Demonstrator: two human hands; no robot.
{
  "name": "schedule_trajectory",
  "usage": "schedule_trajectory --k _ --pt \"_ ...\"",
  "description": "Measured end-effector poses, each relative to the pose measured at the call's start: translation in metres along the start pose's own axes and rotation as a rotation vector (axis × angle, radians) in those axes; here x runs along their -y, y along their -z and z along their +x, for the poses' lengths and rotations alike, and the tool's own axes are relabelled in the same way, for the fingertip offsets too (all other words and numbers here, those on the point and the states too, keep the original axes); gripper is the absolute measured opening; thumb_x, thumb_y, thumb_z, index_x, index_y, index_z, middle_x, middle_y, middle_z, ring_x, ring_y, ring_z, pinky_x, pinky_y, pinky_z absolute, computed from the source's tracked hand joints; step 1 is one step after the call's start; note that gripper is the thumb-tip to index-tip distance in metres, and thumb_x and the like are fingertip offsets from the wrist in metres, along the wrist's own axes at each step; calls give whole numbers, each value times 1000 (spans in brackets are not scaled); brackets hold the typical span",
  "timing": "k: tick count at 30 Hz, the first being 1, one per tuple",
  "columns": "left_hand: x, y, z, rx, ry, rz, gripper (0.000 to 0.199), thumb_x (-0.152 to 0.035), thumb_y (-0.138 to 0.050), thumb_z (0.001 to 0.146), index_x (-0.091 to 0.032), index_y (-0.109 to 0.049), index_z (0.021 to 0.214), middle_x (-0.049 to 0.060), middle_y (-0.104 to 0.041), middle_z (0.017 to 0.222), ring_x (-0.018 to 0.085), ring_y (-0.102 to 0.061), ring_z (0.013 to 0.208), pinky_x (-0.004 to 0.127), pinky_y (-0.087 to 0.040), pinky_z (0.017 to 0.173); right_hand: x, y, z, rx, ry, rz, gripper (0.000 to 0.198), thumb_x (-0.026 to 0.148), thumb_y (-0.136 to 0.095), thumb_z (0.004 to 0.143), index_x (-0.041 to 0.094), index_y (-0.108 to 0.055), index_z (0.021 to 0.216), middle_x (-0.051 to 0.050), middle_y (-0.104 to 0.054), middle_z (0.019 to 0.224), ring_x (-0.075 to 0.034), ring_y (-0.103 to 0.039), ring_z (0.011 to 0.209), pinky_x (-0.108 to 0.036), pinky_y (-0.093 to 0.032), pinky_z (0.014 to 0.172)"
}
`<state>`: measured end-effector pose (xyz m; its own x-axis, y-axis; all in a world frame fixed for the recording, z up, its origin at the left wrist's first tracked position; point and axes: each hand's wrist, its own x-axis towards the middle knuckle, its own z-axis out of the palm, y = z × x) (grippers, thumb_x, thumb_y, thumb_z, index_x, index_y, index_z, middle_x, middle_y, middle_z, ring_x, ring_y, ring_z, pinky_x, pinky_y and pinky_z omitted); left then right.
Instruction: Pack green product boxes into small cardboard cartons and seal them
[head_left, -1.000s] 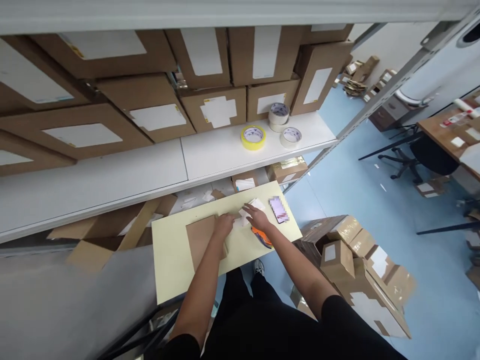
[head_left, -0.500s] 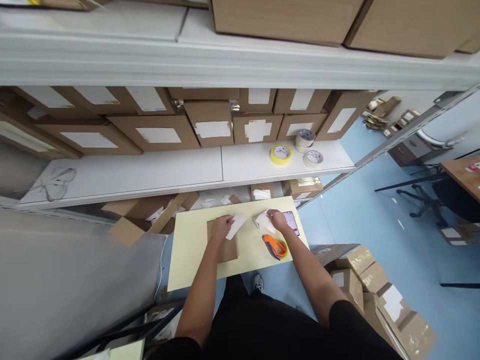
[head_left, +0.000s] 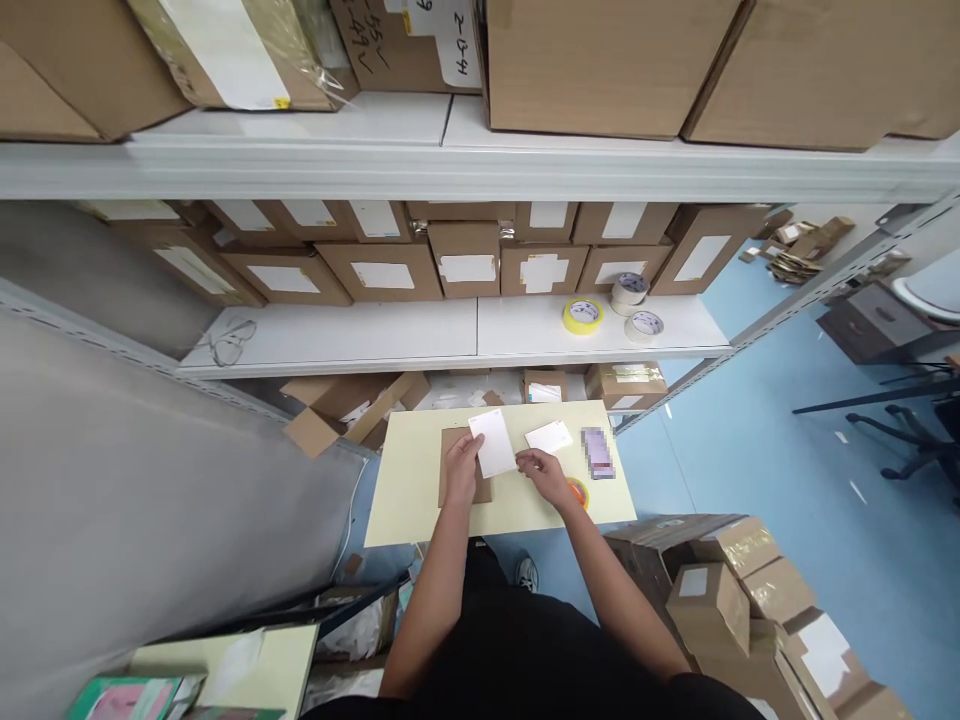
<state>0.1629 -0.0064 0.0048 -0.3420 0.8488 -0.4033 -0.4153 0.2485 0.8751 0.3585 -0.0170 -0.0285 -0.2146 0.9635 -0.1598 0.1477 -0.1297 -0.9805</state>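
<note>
My left hand pinches a white paper sheet by its left edge, tilted above a flat piece of brown cardboard. At the sheet's lower right corner are the bent, closed fingers of my right hand; their exact grip is too small to see clearly. A white paper stack lies just beyond that hand on the pale yellow table. Partly hidden behind my right wrist is the orange and yellow tape dispenser. A phone with a blurred screen lies at the table's right side.
A white shelf behind the table carries labelled cardboard boxes, a yellow tape roll and pale tape rolls. An open carton sits below at left. More boxes are piled on the floor at right.
The white stack has left my right hand and lies on the table. My right hand has come left to the sheet, which my left hand now holds more upright. The view has shifted.
</note>
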Motion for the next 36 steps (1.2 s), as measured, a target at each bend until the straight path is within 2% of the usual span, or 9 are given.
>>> schedule_trajectory --k 4,9,19,22,25,27,29,32,36 --pt "-10 -11 -22 -47 -71 -47 52 -51 -91 60 -13 -73 92 7 -78 87 18 -71 75 28 -53 70 22 -5 -33 8 -39 203 30 49 -71 84 22 -74 97 -7 -78 93 -20 -69 79 -33 -55 73" --pt "-16 -22 -45 -60 -135 -96 54 -48 -93 59 -13 -74 95 9 -78 91 19 -72 79 30 -55 73 42 1 -52 -59 14 273 30 51 -72 83 22 -71 91 -7 -78 91 -19 -68 77 -32 -54 72" --pt "-9 -25 -74 -60 -149 -19 51 -49 -91 60 -13 -73 92 9 -78 91 19 -72 78 30 -56 73 49 12 -75 -42 51 326 28 49 -73 81 22 -69 82 -4 -74 79 -20 -68 76 -34 -54 75" --pt "-8 -25 -77 -87 -156 109 54 -47 -88 65 -12 -73 105 12 -78 100 23 -74 88 32 -58 77 52 12 -81 -14 83 352 29 51 -71 84 22 -69 84 -4 -74 80 -20 -69 77 -34 -53 75" --pt "-17 -23 -88 -156 -301 381 64 -37 -89 67 -18 -70 125 14 -74 120 26 -71 109 34 -57 90 58 13 -87 -8 138 350 31 53 -70 87 23 -69 87 -4 -74 83 -21 -69 80 -34 -54 77" --pt "-27 -22 -102 -88 -397 529 54 -37 -86 71 -22 -74 122 12 -75 121 27 -69 113 35 -55 94 64 15 -90 -17 169 331 32 56 -68 89 23 -69 88 -4 -74 84 -21 -70 82 -35 -54 79" --pt "-37 -23 -119 125 -403 583 34 -43 -80 79 -21 -80 106 11 -78 110 26 -72 103 36 -57 91 71 17 -92 -17 195 309 33 57 -66 91 24 -69 89 -4 -74 85 -21 -69 84 -36 -55 81" --pt "-46 -28 -144 401 -416 582 29 -47 -74 85 -22 -84 97 10 -79 102 25 -73 97 35 -58 87 80 17 -93 -3 227 285 35 59 -64 92 25 -69 91 -3 -73 85 -21 -67 83 -35 -55 81" --pt "-47 -33 -161 409 -490 554 28 -46 -71 90 -24 -85 99 9 -80 101 25 -74 95 35 -60 86 88 12 -93 -22 232 283 36 60 -64 92 25 -69 87 -2 -71 81 -20 -65 80 -34 -54 78"
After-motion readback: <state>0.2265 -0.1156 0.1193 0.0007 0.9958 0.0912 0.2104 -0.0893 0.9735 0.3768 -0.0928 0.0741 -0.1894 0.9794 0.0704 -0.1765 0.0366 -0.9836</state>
